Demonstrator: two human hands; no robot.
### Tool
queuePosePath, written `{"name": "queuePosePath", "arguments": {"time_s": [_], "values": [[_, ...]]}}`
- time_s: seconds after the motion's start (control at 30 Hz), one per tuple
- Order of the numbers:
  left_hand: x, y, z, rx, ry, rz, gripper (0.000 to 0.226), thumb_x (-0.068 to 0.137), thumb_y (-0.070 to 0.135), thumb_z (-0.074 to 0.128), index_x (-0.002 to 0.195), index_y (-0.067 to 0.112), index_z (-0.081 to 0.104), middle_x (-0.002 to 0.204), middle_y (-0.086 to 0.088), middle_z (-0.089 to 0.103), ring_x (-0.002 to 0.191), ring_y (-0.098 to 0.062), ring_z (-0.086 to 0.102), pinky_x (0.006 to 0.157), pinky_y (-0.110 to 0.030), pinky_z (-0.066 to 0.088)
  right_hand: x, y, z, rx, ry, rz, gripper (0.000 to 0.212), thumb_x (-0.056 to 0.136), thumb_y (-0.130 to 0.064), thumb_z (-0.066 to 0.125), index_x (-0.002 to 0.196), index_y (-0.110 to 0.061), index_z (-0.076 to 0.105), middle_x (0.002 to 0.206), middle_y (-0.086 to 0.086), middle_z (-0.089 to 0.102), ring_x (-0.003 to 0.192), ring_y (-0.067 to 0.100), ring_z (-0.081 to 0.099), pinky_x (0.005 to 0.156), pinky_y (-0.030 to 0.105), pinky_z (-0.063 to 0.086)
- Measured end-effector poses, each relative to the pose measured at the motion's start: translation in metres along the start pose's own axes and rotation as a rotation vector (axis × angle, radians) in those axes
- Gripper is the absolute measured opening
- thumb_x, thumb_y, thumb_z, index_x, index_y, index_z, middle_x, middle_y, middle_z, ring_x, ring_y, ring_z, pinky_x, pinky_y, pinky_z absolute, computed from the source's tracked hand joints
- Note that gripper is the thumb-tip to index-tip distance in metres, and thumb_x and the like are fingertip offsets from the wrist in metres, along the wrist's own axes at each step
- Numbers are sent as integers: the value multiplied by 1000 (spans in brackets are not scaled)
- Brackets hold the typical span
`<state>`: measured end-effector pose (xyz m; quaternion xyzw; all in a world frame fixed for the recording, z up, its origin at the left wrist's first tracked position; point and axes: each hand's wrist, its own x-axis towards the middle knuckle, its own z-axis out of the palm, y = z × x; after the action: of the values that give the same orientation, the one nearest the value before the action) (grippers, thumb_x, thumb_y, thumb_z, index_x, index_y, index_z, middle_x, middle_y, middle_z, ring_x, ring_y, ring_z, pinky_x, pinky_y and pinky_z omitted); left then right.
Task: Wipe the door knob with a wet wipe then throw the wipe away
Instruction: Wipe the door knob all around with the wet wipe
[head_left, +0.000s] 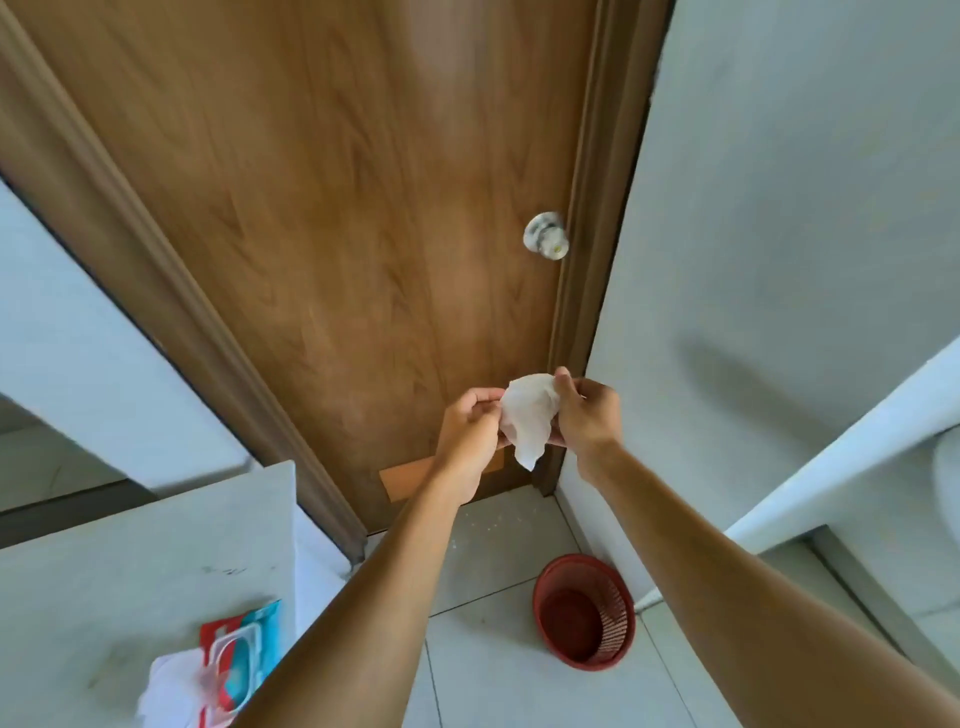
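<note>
A crumpled white wet wipe (529, 415) hangs between my two hands in front of the lower part of the wooden door (332, 208). My left hand (467, 434) pinches its left edge and my right hand (584, 413) pinches its right edge. The round silver door knob (546, 240) sits on the door's right side, well above both hands and untouched. On the floor below my right forearm stands a red plastic waste basket (584, 613), and it looks empty.
A wet wipe pack (236, 654) with its flap open and a wipe sticking out lies on the pale counter (130, 561) at the lower left. White walls flank the door. A white ledge (852, 452) runs along the right. The floor is tiled.
</note>
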<state>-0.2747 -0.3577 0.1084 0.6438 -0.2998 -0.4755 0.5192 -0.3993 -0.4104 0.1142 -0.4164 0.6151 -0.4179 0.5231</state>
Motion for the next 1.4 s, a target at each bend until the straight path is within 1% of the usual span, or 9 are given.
{"name": "queuePosePath", "arguments": {"time_s": [0.17,0.4,0.6,0.8,0.9,1.03,1.2,1.3,1.4], "values": [[27,27,48,2,37,37,24,102,6,44,118,13,62,106,-6,65,94,-13,67,77,-31,62,53,-26,-27,43,107,-66,35,104,-36,43,111,-10,65,100,9,70,80,23,72,54,31,62],[67,64,76,-44,11,98,29,104,12,45,98,24,72,111,-10,69,95,-19,67,84,-40,61,101,-56,-19,117,88,-105,28,104,-37,43,114,-15,57,106,5,65,98,23,68,72,31,59],[104,74,80,-76,-158,122,30,93,8,65,121,17,71,110,-8,68,91,-16,67,81,-26,57,137,-58,-21,178,24,-80,40,86,-26,75,120,-17,56,113,6,66,89,21,71,77,36,63],[156,78,75,149,-169,258,36,95,9,62,126,25,68,122,-11,68,91,-17,69,72,-18,58,172,-56,-8,263,105,-220,41,91,-9,68,126,-10,48,115,4,64,99,22,70,83,35,61],[184,79,70,269,-204,352,39,96,7,60,129,26,66,127,-14,65,113,-28,64,85,-21,58,188,-66,1,278,136,-291,42,92,-1,65,127,-13,45,108,-7,58,96,17,67,77,29,61],[212,81,63,346,-263,450,42,95,4,60,132,23,64,133,0,65,124,-17,58,98,-13,48,202,-73,17,184,189,-451,26,96,3,54,117,-11,53,106,-2,59,96,16,66,68,25,60],[233,84,59,355,-290,505,46,95,8,61,137,25,59,129,-1,65,117,-20,59,103,-39,51,210,-75,36,212,262,-432,8,90,1,64,96,-2,69,93,5,70,96,25,69,72,30,61],[244,92,60,376,-243,579,47,94,8,62,138,23,58,128,-4,63,117,-24,58,102,-41,52,214,-88,39,150,271,-489,23,81,-3,78,102,-1,70,100,7,72,93,10,71,70,20,59],[254,99,62,372,-207,647,48,95,6,60,139,23,55,137,3,57,129,-12,52,103,-35,52,224,-102,38,1,250,-605,34,81,-9,80,113,-7,69,111,1,68,99,-1,67,74,18,59]]}}
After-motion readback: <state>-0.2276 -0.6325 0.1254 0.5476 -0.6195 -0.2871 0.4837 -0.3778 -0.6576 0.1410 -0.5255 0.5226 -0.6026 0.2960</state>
